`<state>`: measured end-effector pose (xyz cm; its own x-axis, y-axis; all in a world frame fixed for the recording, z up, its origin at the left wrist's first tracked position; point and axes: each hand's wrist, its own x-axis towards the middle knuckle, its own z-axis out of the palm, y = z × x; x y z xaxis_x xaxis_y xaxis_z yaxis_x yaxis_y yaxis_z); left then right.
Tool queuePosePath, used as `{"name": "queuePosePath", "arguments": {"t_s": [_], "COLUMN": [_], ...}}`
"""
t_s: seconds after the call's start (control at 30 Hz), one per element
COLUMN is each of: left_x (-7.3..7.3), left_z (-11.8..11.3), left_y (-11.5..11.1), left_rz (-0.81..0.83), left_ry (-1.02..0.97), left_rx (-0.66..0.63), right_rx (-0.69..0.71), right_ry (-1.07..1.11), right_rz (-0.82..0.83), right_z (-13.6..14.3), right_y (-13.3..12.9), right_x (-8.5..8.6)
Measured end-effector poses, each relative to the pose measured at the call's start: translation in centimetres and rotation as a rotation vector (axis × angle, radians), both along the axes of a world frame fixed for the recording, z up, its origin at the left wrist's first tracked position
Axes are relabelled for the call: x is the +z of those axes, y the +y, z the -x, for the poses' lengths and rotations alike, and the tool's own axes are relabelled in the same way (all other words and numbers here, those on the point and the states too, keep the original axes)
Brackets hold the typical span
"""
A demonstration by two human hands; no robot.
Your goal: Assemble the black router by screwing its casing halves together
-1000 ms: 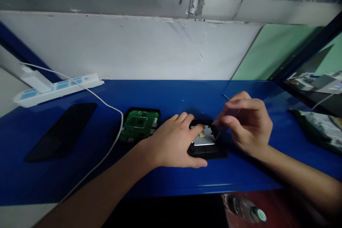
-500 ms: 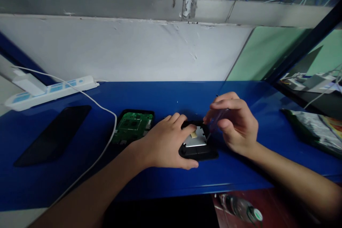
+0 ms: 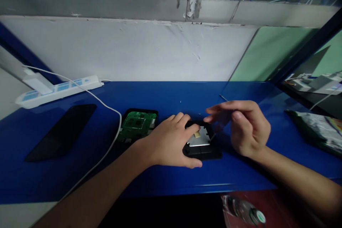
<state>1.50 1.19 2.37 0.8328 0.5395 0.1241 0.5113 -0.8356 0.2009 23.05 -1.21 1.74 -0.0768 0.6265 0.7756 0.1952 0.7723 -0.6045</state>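
Left hand [image 3: 171, 142] clasps the black casing [image 3: 208, 153]; right hand [image 3: 247, 128] holds a blurred, translucent tool [image 3: 219, 126].

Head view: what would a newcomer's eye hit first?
Probably the green circuit board in its black shell, just left of the left hand on the blue tabletop. Then the silvery metal plate in the black housing that hand partly covers, and the white power strip at back left.

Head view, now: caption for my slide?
Left hand steadies a black casing with a metal plate; right hand hovers beside it.
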Motion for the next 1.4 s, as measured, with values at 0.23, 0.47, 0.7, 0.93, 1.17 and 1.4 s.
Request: {"name": "queuePosePath", "arguments": {"t_s": [0.23, 0.47, 0.7, 0.93, 1.17, 1.4], "left_x": [0.0, -0.1, -0.1, 0.0, 0.1, 0.1], "left_z": [0.0, 0.1, 0.0, 0.0, 0.1, 0.0], "left_y": [0.0, 0.1, 0.0, 0.0, 0.0, 0.0], "left_rz": [0.004, 0.004, -0.002, 0.001, 0.006, -0.002], "left_ry": [0.003, -0.002, 0.003, 0.000, 0.014, 0.008], "left_rx": [-0.004, -0.002, 0.004, -0.002, 0.002, 0.000], "right_rx": [-0.105, -0.035, -0.016, -0.141, 0.007, -0.104], "right_ry": [-0.086, 0.057, -0.015, -0.082, 0.019, -0.103], "right_rz": [-0.166, 0.022, -0.109, -0.109, -0.063, -0.073], "right_z": [-0.7, 0.5, -0.2, -0.4, 0.0, -0.4], "right_y": [0.8, -0.2, 0.5, 0.5, 0.1, 0.4], "right_x": [-0.1, 0.0, 0.1, -0.1, 0.2, -0.1]}}
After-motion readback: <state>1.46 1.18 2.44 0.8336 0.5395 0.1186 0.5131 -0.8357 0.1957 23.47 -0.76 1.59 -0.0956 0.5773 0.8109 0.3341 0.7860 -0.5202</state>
